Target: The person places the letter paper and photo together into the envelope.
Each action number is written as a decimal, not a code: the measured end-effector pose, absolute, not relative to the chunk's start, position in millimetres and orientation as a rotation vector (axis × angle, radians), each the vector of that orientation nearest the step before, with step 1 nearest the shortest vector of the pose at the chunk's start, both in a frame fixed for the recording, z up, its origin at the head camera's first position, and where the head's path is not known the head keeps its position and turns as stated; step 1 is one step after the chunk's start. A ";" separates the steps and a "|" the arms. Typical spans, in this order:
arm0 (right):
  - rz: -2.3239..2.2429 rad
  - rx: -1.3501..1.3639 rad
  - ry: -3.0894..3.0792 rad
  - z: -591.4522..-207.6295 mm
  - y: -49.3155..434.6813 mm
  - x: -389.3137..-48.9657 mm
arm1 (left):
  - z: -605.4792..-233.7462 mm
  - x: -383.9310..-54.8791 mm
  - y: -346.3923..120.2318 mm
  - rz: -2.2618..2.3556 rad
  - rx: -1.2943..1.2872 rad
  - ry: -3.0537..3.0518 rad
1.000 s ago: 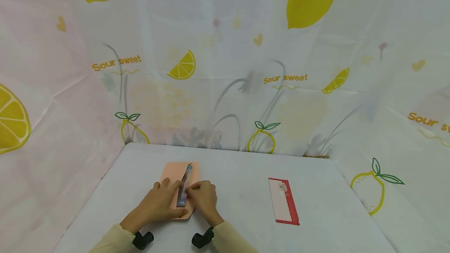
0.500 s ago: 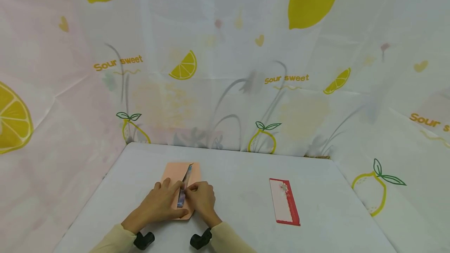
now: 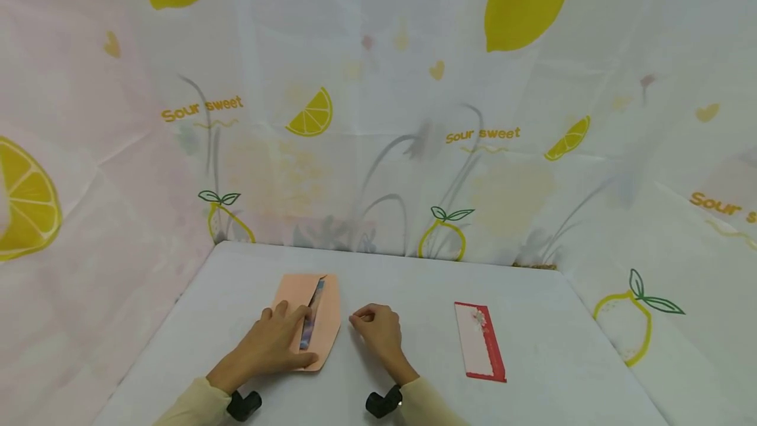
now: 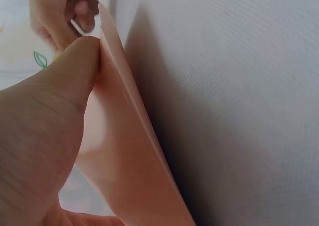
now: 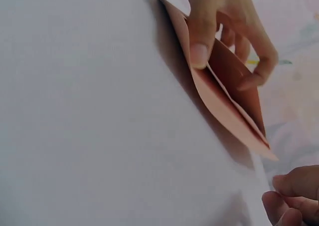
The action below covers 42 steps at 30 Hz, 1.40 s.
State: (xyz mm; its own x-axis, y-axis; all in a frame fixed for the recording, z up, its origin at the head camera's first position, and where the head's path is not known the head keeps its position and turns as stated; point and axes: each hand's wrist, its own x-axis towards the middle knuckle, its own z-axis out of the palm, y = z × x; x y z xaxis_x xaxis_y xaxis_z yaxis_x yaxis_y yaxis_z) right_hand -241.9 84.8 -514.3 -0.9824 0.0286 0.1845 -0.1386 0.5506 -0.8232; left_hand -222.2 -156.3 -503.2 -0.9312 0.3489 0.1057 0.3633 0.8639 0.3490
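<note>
A peach-pink paper envelope [image 3: 328, 321] lies on the white table at left, its slanted slit showing a blue-purple printed card or paper [image 3: 310, 321] inside. My left hand [image 3: 269, 340] grips the envelope, thumb near its lower edge and index finger bent at the slit. In the right wrist view the envelope [image 5: 224, 116] bows apart between that thumb and the fingers. Apart from it, to the right, my right hand [image 3: 378, 331] has curled fingers, thumb tip against the fingertips; I see nothing between them.
A white and red card [image 3: 479, 340] with a small flower ornament lies farther right on the white table [image 3: 414, 281]. A lemon-print cloth [image 3: 378, 169] hangs behind the table and along both sides.
My right hand has left the slit of the envelope and moved right, off the envelope. The slit narrowed half a second ago and shows slightly wider now. My left hand stays in place.
</note>
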 end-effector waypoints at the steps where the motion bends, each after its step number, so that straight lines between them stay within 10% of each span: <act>1: 1.402 0.078 -2.611 -514.0 94.0 -240.8 | -503.2 -222.0 -156.2 -0.577 -0.576 -2.996; 42: 1.028 -0.309 -2.720 -513.7 322.4 -192.6 | -509.4 -225.1 -155.5 -0.601 -0.587 -2.992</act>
State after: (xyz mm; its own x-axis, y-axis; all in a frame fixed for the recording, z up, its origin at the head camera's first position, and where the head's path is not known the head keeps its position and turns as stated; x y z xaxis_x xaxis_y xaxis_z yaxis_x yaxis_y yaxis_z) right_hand -192.6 322.4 -513.7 -0.9544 0.2700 0.1272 0.1184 0.7335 -0.6693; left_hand -225.1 -155.5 -509.4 -0.9280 0.3571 0.1062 0.3704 0.8539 0.3656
